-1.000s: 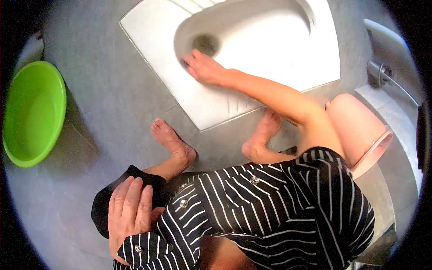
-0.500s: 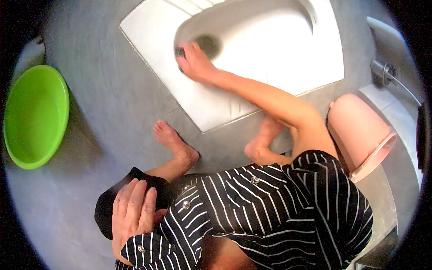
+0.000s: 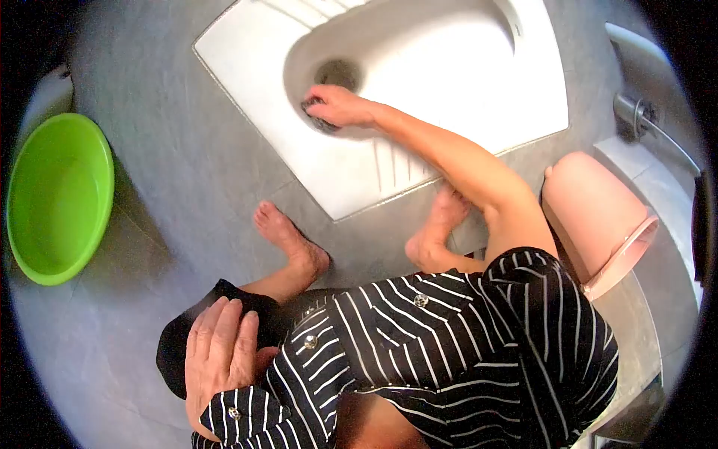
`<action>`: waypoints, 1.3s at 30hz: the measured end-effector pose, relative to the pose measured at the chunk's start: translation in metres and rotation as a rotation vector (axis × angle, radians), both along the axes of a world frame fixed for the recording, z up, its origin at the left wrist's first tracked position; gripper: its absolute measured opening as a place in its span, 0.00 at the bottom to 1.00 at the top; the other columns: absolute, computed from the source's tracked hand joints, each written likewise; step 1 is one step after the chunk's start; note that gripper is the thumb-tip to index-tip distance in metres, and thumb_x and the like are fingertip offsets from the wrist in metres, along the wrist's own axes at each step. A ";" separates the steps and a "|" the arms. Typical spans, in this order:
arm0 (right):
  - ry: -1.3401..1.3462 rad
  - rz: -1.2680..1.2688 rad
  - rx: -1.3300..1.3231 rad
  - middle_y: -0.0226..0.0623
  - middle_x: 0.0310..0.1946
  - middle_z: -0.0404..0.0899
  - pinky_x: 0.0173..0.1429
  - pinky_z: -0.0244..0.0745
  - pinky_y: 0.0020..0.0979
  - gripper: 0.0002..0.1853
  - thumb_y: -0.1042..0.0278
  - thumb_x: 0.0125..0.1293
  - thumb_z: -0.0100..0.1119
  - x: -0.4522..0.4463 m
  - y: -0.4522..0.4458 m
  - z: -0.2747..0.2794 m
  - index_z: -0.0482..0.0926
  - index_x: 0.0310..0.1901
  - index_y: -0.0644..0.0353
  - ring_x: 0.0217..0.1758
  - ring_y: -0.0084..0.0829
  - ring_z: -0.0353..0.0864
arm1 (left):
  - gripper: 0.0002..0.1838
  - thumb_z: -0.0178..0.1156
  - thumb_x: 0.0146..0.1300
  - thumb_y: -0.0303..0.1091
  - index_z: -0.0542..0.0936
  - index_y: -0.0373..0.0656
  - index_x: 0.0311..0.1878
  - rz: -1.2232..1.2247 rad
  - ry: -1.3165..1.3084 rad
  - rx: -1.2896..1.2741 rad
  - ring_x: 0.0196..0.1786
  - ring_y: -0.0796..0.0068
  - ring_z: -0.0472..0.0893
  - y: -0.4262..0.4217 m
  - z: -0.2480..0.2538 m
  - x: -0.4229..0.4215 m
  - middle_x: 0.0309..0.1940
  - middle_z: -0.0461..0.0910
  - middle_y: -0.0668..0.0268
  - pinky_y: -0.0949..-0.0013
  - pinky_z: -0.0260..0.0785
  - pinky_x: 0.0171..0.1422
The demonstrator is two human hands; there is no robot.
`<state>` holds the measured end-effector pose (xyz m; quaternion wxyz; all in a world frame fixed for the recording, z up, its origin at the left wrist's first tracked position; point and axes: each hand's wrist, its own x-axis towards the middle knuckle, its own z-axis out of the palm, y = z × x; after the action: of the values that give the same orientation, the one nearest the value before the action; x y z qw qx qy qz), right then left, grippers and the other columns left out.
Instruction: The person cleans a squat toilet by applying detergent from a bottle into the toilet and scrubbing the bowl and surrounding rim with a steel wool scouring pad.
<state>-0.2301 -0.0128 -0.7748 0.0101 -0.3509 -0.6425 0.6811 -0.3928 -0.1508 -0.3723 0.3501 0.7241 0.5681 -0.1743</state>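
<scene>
My right hand (image 3: 340, 107) reaches into the white squat toilet (image 3: 464, 75). Its fingers are closed around a dark, mottled scouring pad (image 3: 323, 123), pressed to the bowl's inner wall at the near left end, just below the dark drain hole (image 3: 338, 73). Part of the pad is covered by the fingers. My left hand (image 3: 223, 348) lies on my bent knee over black cloth, fingers stretched out and holding nothing; its thumb is partly hidden.
A green basin (image 3: 63, 202) stands on the grey floor at the left. On the right a pink bucket (image 3: 594, 217) lies on its side, close to my right arm. A grey fitting with a hose (image 3: 632, 116) is beyond it. My bare feet are before the toilet's near edge.
My right hand has slid with the scouring pad a little down and to the right along the bowl's wall, away from the drain hole's left side. My left hand stays on the knee.
</scene>
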 end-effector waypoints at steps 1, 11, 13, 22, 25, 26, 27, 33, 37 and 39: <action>-0.009 -0.089 0.034 0.50 0.45 0.79 0.55 0.72 0.36 0.17 0.64 0.63 0.52 -0.010 0.006 -0.002 0.75 0.50 0.65 0.50 0.40 0.78 | 0.27 0.67 0.49 0.37 0.75 0.35 0.53 -0.005 -0.001 -0.001 0.58 0.49 0.74 0.002 0.000 0.000 0.55 0.73 0.51 0.48 0.68 0.61; -0.567 -0.798 1.036 0.51 0.40 0.72 0.44 0.73 0.50 0.09 0.74 0.59 0.50 0.055 0.095 -0.085 0.69 0.41 0.61 0.41 0.56 0.73 | 0.27 0.67 0.48 0.37 0.75 0.35 0.52 0.023 0.004 -0.001 0.57 0.50 0.75 0.002 -0.004 -0.006 0.55 0.73 0.52 0.49 0.68 0.60; -0.685 -0.768 1.129 0.47 0.41 0.72 0.43 0.74 0.48 0.11 0.72 0.59 0.52 0.089 0.100 -0.053 0.71 0.44 0.58 0.43 0.53 0.73 | 0.27 0.67 0.48 0.37 0.75 0.35 0.52 0.031 0.002 -0.018 0.57 0.50 0.75 0.006 -0.003 -0.008 0.54 0.74 0.51 0.49 0.68 0.60; -0.275 0.168 1.212 0.40 0.52 0.73 0.51 0.74 0.44 0.19 0.77 0.55 0.54 0.069 0.014 -0.100 0.74 0.51 0.53 0.51 0.45 0.73 | 0.25 0.65 0.51 0.37 0.76 0.33 0.51 0.026 -0.020 0.038 0.57 0.49 0.75 0.003 -0.001 -0.012 0.53 0.74 0.50 0.48 0.69 0.60; -0.503 0.678 0.810 0.38 0.53 0.74 0.52 0.74 0.43 0.19 0.77 0.55 0.55 0.056 0.014 -0.011 0.75 0.50 0.52 0.52 0.43 0.74 | 0.24 0.66 0.52 0.36 0.76 0.33 0.50 0.082 -0.006 0.074 0.56 0.49 0.76 -0.002 -0.006 -0.011 0.51 0.75 0.50 0.48 0.69 0.60; -0.497 0.598 0.891 0.38 0.51 0.74 0.51 0.74 0.43 0.18 0.77 0.55 0.55 0.061 0.024 -0.008 0.75 0.49 0.52 0.51 0.43 0.75 | 0.23 0.66 0.51 0.36 0.76 0.33 0.49 0.123 -0.028 0.105 0.55 0.49 0.76 -0.005 -0.011 -0.015 0.51 0.76 0.50 0.48 0.69 0.60; -0.490 0.525 0.959 0.38 0.50 0.74 0.51 0.74 0.43 0.18 0.78 0.55 0.55 0.079 0.032 -0.006 0.75 0.48 0.53 0.50 0.43 0.75 | 0.23 0.66 0.51 0.35 0.77 0.33 0.49 0.167 -0.057 0.125 0.55 0.48 0.77 -0.009 -0.016 -0.020 0.50 0.76 0.51 0.48 0.69 0.60; -0.743 -0.253 1.235 0.44 0.41 0.72 0.45 0.75 0.41 0.15 0.79 0.54 0.54 0.139 0.087 -0.045 0.74 0.44 0.56 0.40 0.48 0.74 | 0.11 0.61 0.59 0.27 0.78 0.31 0.44 0.361 -0.096 0.478 0.52 0.47 0.78 -0.052 0.000 -0.047 0.47 0.78 0.45 0.49 0.68 0.60; -0.598 -0.061 1.083 0.42 0.45 0.73 0.46 0.74 0.43 0.13 0.76 0.54 0.55 0.075 0.049 -0.058 0.75 0.43 0.57 0.46 0.46 0.75 | 0.11 0.55 0.63 0.26 0.77 0.30 0.46 0.513 -0.020 0.662 0.54 0.47 0.76 -0.077 0.013 -0.047 0.49 0.77 0.43 0.51 0.67 0.61; -0.597 0.303 1.037 0.40 0.51 0.71 0.50 0.74 0.43 0.20 0.81 0.46 0.63 0.065 0.019 -0.041 0.74 0.44 0.56 0.51 0.44 0.74 | 0.12 0.51 0.69 0.25 0.74 0.32 0.53 0.598 0.068 0.495 0.63 0.43 0.71 -0.096 0.020 -0.046 0.57 0.74 0.42 0.47 0.62 0.67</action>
<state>-0.1650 0.0060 -0.8156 -0.0976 -0.3807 -0.9079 0.1461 -0.4385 -0.2469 -0.3521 0.1811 0.5828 0.7903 0.0540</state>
